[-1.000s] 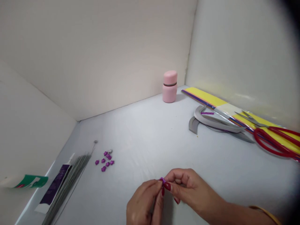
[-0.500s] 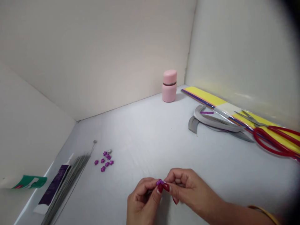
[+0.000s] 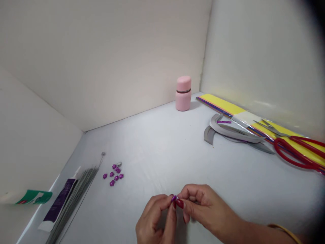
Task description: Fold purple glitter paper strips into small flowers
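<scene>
A small purple paper star (image 3: 173,198) is pinched between the fingertips of both hands, low in the middle of the head view. My left hand (image 3: 157,217) grips it between thumb and forefinger from the left. From the right, my right hand (image 3: 203,205) has its thumb and forefinger closed on the star's other side. The fingertips cover much of the star, so its full shape is hidden. Off to the left on the table lie several finished purple stars (image 3: 112,183), with a silver star (image 3: 119,164) among them.
Left lie a bundle of thin wires (image 3: 73,200), one tipped with a silver star (image 3: 103,154), and a purple-and-white glue tube (image 3: 59,203). A pink flask (image 3: 183,94) stands at the back. Right are grey paper strips (image 3: 233,134), red-handled scissors (image 3: 291,159) and a yellow paper pack (image 3: 220,104).
My left hand's fingers have shifted and its thumb has become more upright against the star. My right hand has barely moved, its lower fingers drawn in slightly.
</scene>
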The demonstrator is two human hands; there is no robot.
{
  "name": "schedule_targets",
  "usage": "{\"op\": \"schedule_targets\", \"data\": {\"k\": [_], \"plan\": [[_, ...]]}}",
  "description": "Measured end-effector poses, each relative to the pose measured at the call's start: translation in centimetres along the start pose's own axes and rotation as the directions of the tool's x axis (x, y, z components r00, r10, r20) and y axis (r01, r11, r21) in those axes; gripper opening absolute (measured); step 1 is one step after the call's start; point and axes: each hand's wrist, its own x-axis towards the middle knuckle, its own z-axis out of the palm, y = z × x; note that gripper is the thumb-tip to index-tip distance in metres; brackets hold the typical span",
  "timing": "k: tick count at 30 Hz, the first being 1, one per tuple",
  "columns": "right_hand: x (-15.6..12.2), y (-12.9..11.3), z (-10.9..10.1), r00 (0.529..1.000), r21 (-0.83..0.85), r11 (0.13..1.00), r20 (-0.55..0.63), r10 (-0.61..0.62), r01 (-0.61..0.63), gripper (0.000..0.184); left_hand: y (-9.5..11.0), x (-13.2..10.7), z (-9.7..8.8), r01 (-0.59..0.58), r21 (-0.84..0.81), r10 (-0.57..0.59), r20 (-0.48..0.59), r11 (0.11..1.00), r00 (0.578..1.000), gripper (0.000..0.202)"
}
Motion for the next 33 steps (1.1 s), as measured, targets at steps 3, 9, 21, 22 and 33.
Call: {"op": "schedule_targets", "data": {"k": [3, 9, 21, 22, 33], "plan": [[-0.1, -0.2, 0.1, 1.000, 0.000, 1.000, 0.001, 0.003, -0.003, 0.031, -0.2, -0.1, -0.2, -0.210, 0.173, 0.212, 0.011, 0.962, 0.977, 0.028], [0.0, -0.1, -0.1, 0.999, 0.039, 0.998, 0.014, 0.039, -0.040, 0.027, -1.5, -0.6, 0.0, -0.305, 0.202, 0.292, 0.092, 0.931, 0.952, 0.033], [0.2, -0.2, -0.2, 0.993, 0.032, 0.993, 0.024, 0.116, -0.117, 0.032, -1.4, -0.3, -0.3, 0.107, -0.068, -0.099, 0.117, 0.992, 0.988, 0.020], [0.2, -0.1, -0.3, 0.993, 0.038, 0.992, 0.017, 0.120, -0.121, 0.032, -1.3, -0.2, -0.3, 0.122, -0.082, -0.113, 0.112, 0.989, 0.987, 0.019], [0.2, -0.1, -0.3, 0.995, 0.020, 0.995, 0.027, 0.095, -0.096, 0.029, 0.7, 1.3, -1.1, 0.328, -0.147, -0.289, 0.239, 0.933, 0.927, 0.006]]}}
